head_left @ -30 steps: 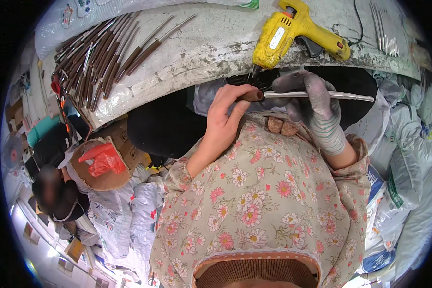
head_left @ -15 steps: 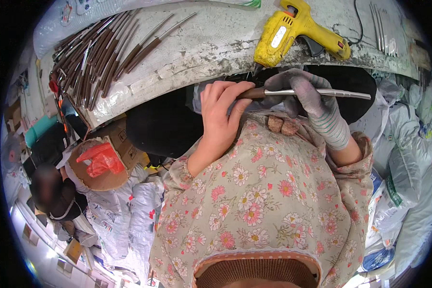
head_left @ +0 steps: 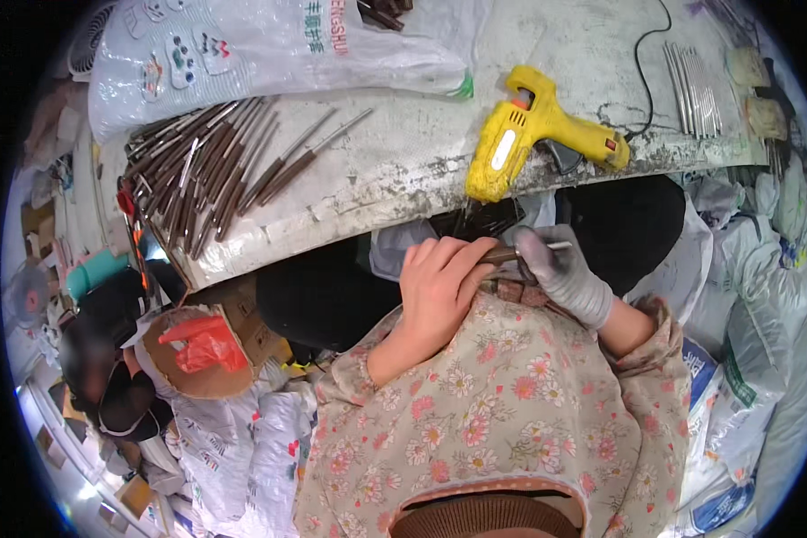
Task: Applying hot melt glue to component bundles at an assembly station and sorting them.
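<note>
A metal rod with a brown handle (head_left: 500, 255) is held between my hands, just in front of the table edge. My bare left hand (head_left: 441, 280) wraps around the handle, hiding most of it. My right hand (head_left: 560, 280), in a grey-white glove, grips the metal part close to the handle. Only a short bit of the silver shaft shows past the gloved fingers. Beyond my hands a yellow hot glue gun (head_left: 551, 130) lies on the table edge, its nozzle pointing toward me.
A pile of brown-handled metal rods (head_left: 208, 175) covers the table's left side, below a printed white plastic bag (head_left: 242, 54). Thin bare rods (head_left: 693, 90) lie at far right. A cardboard box (head_left: 166, 363) holds a red bag (head_left: 206, 345); a person (head_left: 125, 394) is beyond it.
The view has shifted, so table and hands appear lower. My right hand has closed in around the rod; its long shaft, seen pointing right before, is now mostly hidden.
</note>
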Action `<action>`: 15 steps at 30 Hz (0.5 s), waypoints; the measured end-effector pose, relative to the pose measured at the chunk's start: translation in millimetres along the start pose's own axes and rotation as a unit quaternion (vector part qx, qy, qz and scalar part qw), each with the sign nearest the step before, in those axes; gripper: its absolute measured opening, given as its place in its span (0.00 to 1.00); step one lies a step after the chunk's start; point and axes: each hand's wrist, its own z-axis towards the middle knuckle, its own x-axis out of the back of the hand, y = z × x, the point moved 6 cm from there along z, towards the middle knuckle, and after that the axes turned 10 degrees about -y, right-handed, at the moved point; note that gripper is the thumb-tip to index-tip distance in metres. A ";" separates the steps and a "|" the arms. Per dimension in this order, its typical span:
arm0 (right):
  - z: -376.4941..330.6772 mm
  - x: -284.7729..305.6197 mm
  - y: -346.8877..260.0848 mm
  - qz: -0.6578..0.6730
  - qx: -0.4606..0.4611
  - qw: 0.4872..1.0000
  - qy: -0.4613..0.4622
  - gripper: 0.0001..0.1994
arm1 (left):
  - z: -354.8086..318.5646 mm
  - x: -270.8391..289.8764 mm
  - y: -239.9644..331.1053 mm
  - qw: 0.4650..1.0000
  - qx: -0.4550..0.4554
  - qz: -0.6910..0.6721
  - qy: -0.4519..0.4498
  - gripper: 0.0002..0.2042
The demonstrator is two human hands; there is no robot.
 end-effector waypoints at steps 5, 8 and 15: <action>7.8 -0.5 35.1 0.087 0.000 0.992 -0.095 0.23 | 31.2 38.9 26.9 0.980 -0.121 0.154 0.032 0.19; 5.9 9.9 36.2 0.003 0.031 0.994 -0.106 0.24 | 114.9 56.5 5.7 0.931 -0.152 0.323 0.071 0.12; -25.6 34.8 23.1 0.017 0.003 0.996 -0.084 0.23 | 248.3 82.4 -48.4 0.815 -0.082 0.569 0.076 0.07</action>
